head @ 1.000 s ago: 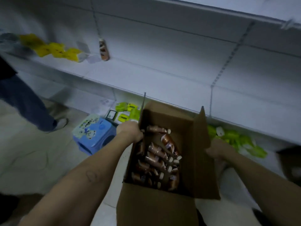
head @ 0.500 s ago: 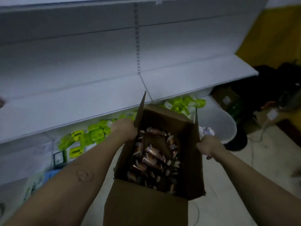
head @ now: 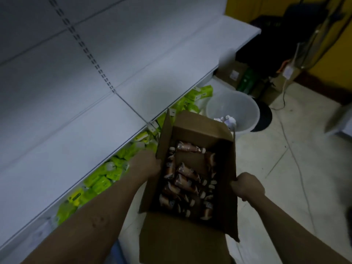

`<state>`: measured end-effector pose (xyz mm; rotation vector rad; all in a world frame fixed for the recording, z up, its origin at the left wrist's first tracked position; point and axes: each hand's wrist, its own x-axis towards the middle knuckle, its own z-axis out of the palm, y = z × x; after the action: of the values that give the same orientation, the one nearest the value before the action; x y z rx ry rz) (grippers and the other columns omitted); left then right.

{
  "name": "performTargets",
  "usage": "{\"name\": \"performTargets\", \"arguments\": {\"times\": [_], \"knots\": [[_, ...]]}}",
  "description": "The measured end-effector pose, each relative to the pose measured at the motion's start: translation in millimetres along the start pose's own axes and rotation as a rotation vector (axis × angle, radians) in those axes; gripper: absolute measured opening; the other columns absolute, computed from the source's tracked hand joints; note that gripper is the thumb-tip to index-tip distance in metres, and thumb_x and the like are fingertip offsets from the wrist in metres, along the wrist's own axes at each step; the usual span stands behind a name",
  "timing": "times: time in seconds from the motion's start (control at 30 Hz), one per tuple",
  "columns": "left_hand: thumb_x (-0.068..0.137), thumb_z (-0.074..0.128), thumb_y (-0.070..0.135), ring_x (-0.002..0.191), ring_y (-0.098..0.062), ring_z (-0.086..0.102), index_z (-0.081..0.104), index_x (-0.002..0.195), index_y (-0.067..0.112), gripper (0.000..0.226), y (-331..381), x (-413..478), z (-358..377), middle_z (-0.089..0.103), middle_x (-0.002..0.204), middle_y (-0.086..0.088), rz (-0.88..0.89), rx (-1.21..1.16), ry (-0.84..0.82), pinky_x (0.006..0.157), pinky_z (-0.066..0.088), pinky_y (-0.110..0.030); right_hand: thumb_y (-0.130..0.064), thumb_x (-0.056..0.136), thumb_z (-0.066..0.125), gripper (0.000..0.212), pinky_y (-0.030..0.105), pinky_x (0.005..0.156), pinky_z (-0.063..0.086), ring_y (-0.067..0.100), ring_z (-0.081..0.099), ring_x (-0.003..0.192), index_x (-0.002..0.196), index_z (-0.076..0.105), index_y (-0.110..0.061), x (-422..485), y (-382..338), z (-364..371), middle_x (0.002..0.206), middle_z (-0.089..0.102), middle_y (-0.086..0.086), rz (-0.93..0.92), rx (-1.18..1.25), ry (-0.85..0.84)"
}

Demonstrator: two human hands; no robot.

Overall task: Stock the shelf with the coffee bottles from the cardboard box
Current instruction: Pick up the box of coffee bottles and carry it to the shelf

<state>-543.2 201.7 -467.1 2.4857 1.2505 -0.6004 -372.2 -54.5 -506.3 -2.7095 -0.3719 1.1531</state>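
Observation:
An open cardboard box [head: 182, 237] hangs in front of me, its flaps standing up. Inside lie several brown coffee bottles [head: 185, 177] with pale caps, jumbled on their sides. My left hand [head: 146, 164] grips the box's left wall from outside. My right hand [head: 246, 186] is closed on the right flap's edge. The white shelf [head: 80, 134] runs along the left, bare on top, just beside the box.
Green packets [head: 102, 180] fill the bottom tier under the shelf. A white bucket [head: 233, 109] with crumpled paper stands on the floor beyond the box. Cartons, dark bags and a trailing cable [head: 291, 149] lie at the right by a yellow wall.
The view has swung right along the shelf with the box carried in both hands. The bucket and yellow wall are now closer; the stool and the other person have left view.

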Motion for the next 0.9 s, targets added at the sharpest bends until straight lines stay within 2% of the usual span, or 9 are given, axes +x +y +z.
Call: {"name": "performTargets", "arguments": {"times": [0.17,0.3,0.4,0.53,0.63,0.8,0.9], "knots": [[0.093,0.052,0.038,0.093,-0.031,0.064,0.064,0.095,0.002,0.038,3.4,25.0,12.7,0.066,0.096,-0.016,0.149,0.013,-0.021,0.064,0.037,-0.028,-0.026,0.080,0.054,0.023,0.023,0.055,0.045,0.026,0.062,0.064,0.062,0.052,-0.012,2.3,3.1,23.2,0.067,0.059,0.005,0.125,0.029,0.034],[0.092,0.051,0.040,0.090,-0.029,0.065,0.065,0.096,0.006,0.037,-1.7,46.2,25.6,0.067,0.096,-0.013,0.293,0.142,-0.029,0.064,0.038,-0.029,-0.028,0.084,0.054,0.021,0.023,0.057,0.044,0.024,0.064,0.070,0.070,0.054,-0.013,-3.3,-0.6,51.1,0.070,0.059,0.003,0.250,0.073,0.072],[0.093,0.051,0.039,0.092,-0.029,0.065,0.067,0.095,0.008,0.035,-10.3,71.6,45.7,0.068,0.099,-0.011,0.320,0.161,-0.113,0.061,0.040,-0.028,-0.027,0.083,0.054,0.020,0.026,0.063,0.051,0.027,0.068,0.075,0.069,0.053,-0.014,-10.7,-12.6,79.5,0.074,0.062,0.005,0.364,0.137,0.087],[0.092,0.054,0.033,0.094,-0.030,0.065,0.069,0.094,0.005,0.031,-21.7,99.4,75.3,0.069,0.103,-0.013,0.427,0.192,-0.131,0.064,0.041,-0.030,-0.020,0.083,0.055,0.020,0.033,0.065,0.060,0.028,0.069,0.067,0.077,0.066,-0.005,-12.5,-15.0,127.3,0.073,0.068,0.011,0.520,0.219,0.168],[0.092,0.056,0.033,0.096,-0.033,0.065,0.069,0.095,0.002,0.034,-26.8,114.9,101.2,0.069,0.102,-0.017,0.504,0.198,-0.118,0.065,0.042,-0.032,-0.020,0.086,0.055,0.021,0.030,0.059,0.055,0.028,0.067,0.065,0.072,0.065,-0.007,-9.0,-12.3,167.0,0.070,0.066,0.010,0.581,0.259,0.242],[0.092,0.052,0.039,0.090,-0.036,0.065,0.068,0.087,0.004,0.039,-46.3,139.8,165.4,0.070,0.095,-0.019,0.551,0.214,-0.072,0.067,0.049,-0.033,-0.022,0.088,0.056,0.029,0.021,0.047,0.037,0.026,0.060,0.058,0.061,0.058,-0.012,6.5,10.8,252.1,0.061,0.058,0.006,0.634,0.350,0.353],[0.094,0.051,0.036,0.083,-0.034,0.065,0.067,0.083,0.005,0.036,-48.2,144.3,221.1,0.068,0.087,-0.016,0.588,0.246,-0.042,0.063,0.046,-0.032,-0.028,0.089,0.059,0.033,0.022,0.047,0.037,0.027,0.059,0.057,0.061,0.059,-0.011,26.1,36.3,306.9,0.060,0.059,0.007,0.611,0.407,0.444]]}}
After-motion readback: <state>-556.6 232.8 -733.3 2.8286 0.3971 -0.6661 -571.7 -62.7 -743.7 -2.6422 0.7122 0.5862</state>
